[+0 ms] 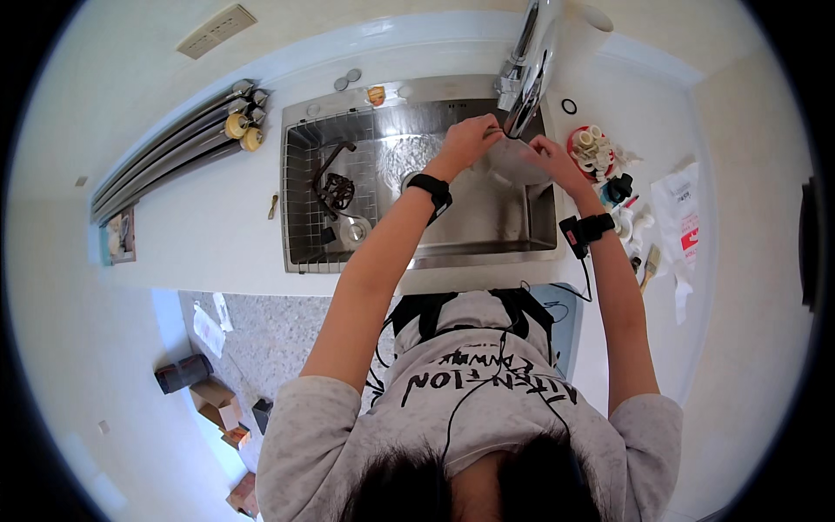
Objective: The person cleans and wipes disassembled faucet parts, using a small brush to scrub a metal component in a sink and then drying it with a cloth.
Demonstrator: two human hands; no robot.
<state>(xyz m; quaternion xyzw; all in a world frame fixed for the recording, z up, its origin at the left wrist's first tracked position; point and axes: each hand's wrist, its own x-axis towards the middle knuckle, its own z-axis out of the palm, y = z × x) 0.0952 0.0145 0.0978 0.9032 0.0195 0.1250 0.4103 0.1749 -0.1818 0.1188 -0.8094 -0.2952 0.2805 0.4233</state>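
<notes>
Under the faucet spout (525, 107), over the right half of the stainless steel sink (470, 228), hangs a translucent whitish piece that looks like a thin plastic bag (518, 162). My left hand (464, 145) grips its left upper edge, with fingertips close to the spout's mouth. On the opposite side, my right hand (551, 160) pinches the piece between thumb and fingers. Whether water is running into it is hard to tell. Rippled water or wet glare shows on the sink floor to the left of my left hand.
A wire rack (297, 196) at the sink's left end surrounds a dark hose (336, 189). Long metal tubes (189, 143) lie on the left counter. To the right are a red bowl of white fittings (592, 151), a black ring (569, 106), a brush (651, 264) and a printed plastic bag (682, 215).
</notes>
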